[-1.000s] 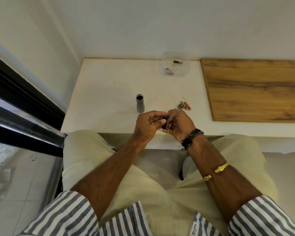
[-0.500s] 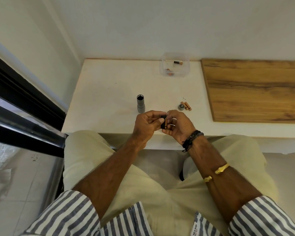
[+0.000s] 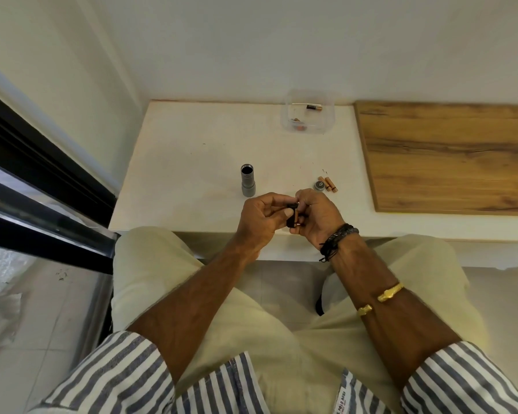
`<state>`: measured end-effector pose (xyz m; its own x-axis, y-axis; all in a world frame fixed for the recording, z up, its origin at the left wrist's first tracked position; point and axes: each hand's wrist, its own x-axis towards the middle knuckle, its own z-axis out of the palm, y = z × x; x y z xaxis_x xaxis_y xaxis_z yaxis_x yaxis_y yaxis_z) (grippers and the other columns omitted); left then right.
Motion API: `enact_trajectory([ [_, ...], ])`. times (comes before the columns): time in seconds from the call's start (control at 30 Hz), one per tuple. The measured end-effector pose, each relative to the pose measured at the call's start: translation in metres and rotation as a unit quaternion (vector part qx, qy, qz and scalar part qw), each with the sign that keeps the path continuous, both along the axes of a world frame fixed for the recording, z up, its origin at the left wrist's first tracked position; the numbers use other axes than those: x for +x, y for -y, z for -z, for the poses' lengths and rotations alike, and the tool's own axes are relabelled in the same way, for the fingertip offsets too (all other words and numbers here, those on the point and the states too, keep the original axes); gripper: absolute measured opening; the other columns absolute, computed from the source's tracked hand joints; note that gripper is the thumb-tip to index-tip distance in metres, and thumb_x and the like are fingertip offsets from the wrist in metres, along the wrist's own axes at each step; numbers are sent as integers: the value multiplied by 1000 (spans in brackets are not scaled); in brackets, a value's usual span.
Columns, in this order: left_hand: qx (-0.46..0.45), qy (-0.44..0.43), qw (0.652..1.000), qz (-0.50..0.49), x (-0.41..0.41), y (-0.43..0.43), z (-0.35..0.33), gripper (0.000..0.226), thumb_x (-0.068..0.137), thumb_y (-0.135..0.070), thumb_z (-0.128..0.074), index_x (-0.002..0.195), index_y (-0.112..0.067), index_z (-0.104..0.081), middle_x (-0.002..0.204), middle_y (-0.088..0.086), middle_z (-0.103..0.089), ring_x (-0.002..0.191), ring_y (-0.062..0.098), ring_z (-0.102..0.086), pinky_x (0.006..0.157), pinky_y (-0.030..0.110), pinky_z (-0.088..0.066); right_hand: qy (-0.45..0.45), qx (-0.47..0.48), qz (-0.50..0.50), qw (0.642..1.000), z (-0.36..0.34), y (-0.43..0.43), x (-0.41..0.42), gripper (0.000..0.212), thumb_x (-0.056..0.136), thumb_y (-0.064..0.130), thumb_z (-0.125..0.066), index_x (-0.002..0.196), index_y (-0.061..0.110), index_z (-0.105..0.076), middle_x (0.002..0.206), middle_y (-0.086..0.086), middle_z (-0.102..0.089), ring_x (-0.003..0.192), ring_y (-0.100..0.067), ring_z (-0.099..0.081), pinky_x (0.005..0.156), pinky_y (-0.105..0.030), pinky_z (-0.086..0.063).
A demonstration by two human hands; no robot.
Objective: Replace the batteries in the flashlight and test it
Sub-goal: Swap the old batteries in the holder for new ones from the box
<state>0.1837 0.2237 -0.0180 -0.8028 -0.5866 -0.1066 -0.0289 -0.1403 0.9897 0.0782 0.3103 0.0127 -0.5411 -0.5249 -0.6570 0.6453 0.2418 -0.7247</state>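
Over the table's front edge my left hand (image 3: pixel 259 218) and my right hand (image 3: pixel 317 216) meet around a small black battery holder (image 3: pixel 292 216) with a copper-coloured battery in it. Both hands pinch it, and most of it is hidden by my fingers. The grey flashlight body (image 3: pixel 247 180) stands upright on the white table (image 3: pixel 192 162), open end up, just beyond my left hand. Its round tail cap (image 3: pixel 319 184) lies to the right, touching two or three copper batteries (image 3: pixel 329 184).
A clear plastic box (image 3: pixel 308 113) with a battery and small parts sits at the table's back edge. A wooden board (image 3: pixel 449 156) covers the right part of the surface. A wall and a dark window frame (image 3: pixel 36 180) are on the left.
Both hands stay together on the battery holder; the fingers have shifted slightly around it. Nothing on the table has moved.
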Motion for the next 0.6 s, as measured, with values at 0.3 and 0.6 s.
enact_trajectory([
  [0.3,24,7,1000,1,0,0,0,22,92,3,-64,108,-10,-72,99,2,-78,90,22,-76,74,30,-61,-8,14,-8,1000,1,-2,1,15,72,2,-45,68,15,-51,74,-5,-46,66,-20,-45,58,-31,-47],
  [0.6,190,34,979,-58,4,18,1,15,93,-13,-68,107,-12,-71,95,10,-77,88,26,-75,72,33,-60,-181,-30,-144,972,4,-12,-11,28,90,0,-64,110,17,-74,91,-9,-68,70,-15,-65,66,-32,-61],
])
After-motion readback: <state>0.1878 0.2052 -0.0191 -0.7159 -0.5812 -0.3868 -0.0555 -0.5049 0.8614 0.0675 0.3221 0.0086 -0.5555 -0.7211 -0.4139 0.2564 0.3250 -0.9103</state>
